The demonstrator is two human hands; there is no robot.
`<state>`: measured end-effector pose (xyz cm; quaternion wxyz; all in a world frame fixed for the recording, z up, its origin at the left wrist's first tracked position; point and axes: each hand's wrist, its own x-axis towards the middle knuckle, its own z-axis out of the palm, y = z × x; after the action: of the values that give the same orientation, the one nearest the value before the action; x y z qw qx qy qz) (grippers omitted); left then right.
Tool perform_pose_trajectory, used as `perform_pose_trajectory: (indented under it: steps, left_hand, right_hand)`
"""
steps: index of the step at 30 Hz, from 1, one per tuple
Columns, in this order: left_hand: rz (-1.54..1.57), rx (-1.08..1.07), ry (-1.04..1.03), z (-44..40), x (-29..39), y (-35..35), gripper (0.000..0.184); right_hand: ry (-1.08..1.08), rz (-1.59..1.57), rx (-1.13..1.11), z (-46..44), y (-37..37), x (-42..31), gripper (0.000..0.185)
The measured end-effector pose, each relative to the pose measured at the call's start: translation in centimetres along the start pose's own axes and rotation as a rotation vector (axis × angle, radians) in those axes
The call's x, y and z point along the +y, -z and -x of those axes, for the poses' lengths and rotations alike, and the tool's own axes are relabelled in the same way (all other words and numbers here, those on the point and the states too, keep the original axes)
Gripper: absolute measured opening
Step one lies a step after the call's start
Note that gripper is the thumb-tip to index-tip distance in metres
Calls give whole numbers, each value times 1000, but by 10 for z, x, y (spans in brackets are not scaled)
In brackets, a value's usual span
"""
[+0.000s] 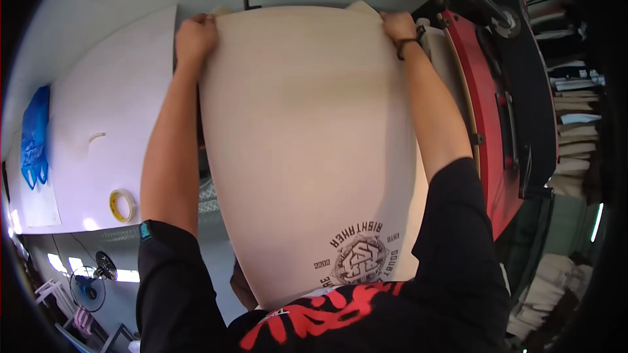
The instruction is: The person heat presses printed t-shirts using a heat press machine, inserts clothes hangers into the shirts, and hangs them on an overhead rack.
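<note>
Basically, the cream cloth (294,144) is the main item and landmark: spread lengthwise before the person, near end running up to the black shirt (425,317). White surface (104,85) left of cloth; red-and-black machine (481,111) right of it. Blue plastic bag (36,137) well off to cloth's left. Dark round print (360,258) at cloth's near end, toward its right side. Left hand (195,38) curled, pinching cloth's far-left corner; right hand (398,28) likewise at far-right corner, fingertips partly hidden. Tape roll (122,204) left of cloth, on the white surface. Progress, judged: print already on, cloth mostly flat; far edge seems unfinished, what looks like a fold (362,7) sticking out beside the right hand, corners not yet released. Beyond that, can't tell.
</note>
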<state>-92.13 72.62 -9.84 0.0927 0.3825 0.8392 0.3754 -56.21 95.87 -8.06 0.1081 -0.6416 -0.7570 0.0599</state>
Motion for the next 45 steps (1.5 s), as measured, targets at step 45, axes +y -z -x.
perform_pose_trajectory:
  steps: [45]
  left_hand:
    - [-285,-437,-885,591,88,97,62]
  right_hand:
    - [395,-220,1019,433,255,114,44]
